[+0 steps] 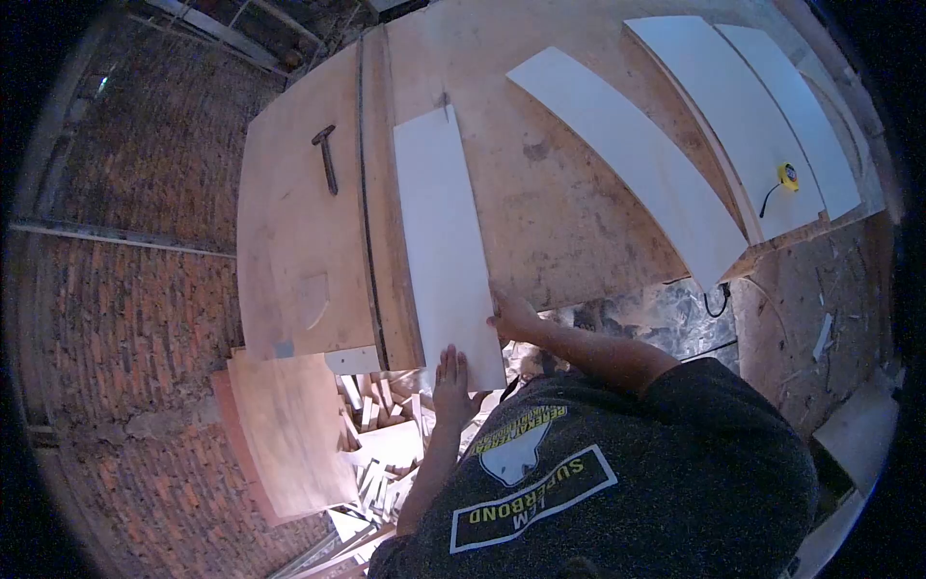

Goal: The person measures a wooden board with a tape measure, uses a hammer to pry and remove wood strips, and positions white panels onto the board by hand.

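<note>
"White board (pixel 444 212), the long one: where does it lie?"

"On the wooden worktable (pixel 579 251), lengthwise away from the person, just beside the dark strip (pixel 367 212) that runs across the tabletop. Its near end sticks out past the table's edge."

"And the hands?"

"Left hand (pixel 453 394) is at that near end, fingers straight and laid over the top face. I can't tell whether the thumb pinches from below. Right hand (pixel 514 318) is at the right long edge, fingers bent against it; how firmly it grips, I can't tell either."

"What else is on the table?"

"Left of the strip, a hammer (pixel 327 162), its head pointing away from the person. To the right, well apart from the board, a curved white panel (pixel 627 154) lies at a slant. Beyond it are more white panels (pixel 728 106) side by side, with a yellow tape measure (pixel 788 177) resting on them."

"Anything below?"

"Wood offcuts (pixel 381 398) are piled under the near edge, beside a leaning sheet (pixel 289 425). A brick wall (pixel 125 318) stands on the left."
</note>
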A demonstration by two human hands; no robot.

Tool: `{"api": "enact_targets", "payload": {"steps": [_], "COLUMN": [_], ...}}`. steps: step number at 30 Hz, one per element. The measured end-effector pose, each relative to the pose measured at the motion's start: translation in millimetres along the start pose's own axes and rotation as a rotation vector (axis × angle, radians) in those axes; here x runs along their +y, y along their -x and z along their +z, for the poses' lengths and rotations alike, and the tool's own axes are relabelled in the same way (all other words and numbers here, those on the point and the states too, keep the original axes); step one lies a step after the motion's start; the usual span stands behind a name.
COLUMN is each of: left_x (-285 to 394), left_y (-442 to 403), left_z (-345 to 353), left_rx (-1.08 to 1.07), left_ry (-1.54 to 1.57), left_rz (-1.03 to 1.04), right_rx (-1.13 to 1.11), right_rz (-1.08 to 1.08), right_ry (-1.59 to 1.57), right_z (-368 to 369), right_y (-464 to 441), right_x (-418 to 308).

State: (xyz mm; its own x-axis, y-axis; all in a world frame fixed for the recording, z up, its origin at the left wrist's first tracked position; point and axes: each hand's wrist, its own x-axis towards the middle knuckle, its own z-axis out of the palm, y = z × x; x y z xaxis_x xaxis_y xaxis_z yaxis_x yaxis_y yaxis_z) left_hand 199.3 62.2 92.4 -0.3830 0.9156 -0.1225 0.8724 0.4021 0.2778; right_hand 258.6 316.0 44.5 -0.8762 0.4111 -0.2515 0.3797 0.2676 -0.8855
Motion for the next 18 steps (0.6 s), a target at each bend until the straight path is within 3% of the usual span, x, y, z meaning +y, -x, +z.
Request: {"api": "enact_targets", "payload": {"steps": [5,10,13,18], "left_x": [-5,-10,-10,-14], "left_y": [-12,-26,-33,-47], "left_z": [0,3,0,-2], "left_rx": [-0.028,0.001,-0.001,-0.018], "left_ry": [-0.048,-0.049,-0.044,-0.046], "left_rz": [0.006,0.027,0.033,0.024], "right_rx": [-0.088,0.215,0.050,0.103], "right_rz": [0.094,-0.136,0.049,-0.018], "right_ry": [-0.037,0.138,0.019,0.010], "right_z": [-7,18,-7,2], "right_y": [-14,-34,-32,-52], "right_x": [1,32,8,24]}}
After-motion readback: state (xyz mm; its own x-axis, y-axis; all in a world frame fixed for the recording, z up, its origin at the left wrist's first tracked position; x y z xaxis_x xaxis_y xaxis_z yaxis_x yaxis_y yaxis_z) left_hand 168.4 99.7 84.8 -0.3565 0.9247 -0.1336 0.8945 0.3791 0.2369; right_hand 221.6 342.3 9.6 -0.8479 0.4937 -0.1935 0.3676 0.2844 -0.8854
